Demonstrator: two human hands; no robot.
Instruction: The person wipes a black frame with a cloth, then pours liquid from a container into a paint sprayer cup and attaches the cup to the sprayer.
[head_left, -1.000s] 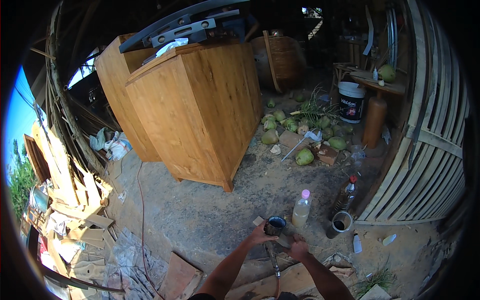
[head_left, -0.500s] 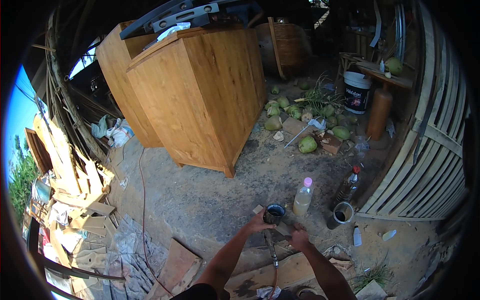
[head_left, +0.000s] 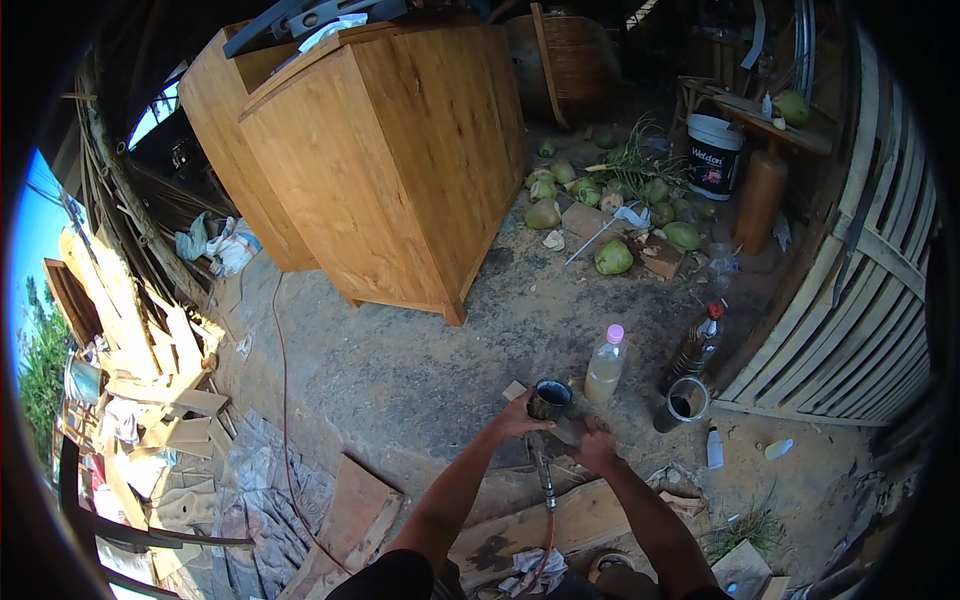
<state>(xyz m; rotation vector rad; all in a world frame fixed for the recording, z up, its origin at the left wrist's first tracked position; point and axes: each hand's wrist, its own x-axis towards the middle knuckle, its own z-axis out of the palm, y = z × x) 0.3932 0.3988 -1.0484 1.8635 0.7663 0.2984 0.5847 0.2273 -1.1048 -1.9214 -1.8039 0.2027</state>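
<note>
My left hand point(head_left: 517, 418) is closed around the side of a dark, open-topped cup point(head_left: 549, 400). Below the cup hangs a metal spray gun body point(head_left: 541, 465), joined at its lower end to a reddish hose point(head_left: 550, 535). Just right of the cup, my right hand point(head_left: 597, 448) grips a flat greyish piece point(head_left: 568, 431) whose material I cannot make out. Beyond the hands stands a clear bottle with a pink cap point(head_left: 604, 373), holding a cloudy liquid. To its right are a dark bottle with a red cap point(head_left: 698, 345) and a tub of dark liquid point(head_left: 682, 405).
A large wooden cabinet point(head_left: 400, 170) stands ahead on the left. Green coconuts point(head_left: 613, 258) lie in a heap at the far right, near a white-and-black bucket point(head_left: 713, 160). A slatted panel point(head_left: 820, 330) borders the right. Boards point(head_left: 345, 525) and crumpled sheeting point(head_left: 265, 500) lie near left.
The view has tipped slightly, so the cabinet and bottles sit higher in the picture. Both hands keep their holds, and the cup leans a little more toward me, showing more of its inside.
</note>
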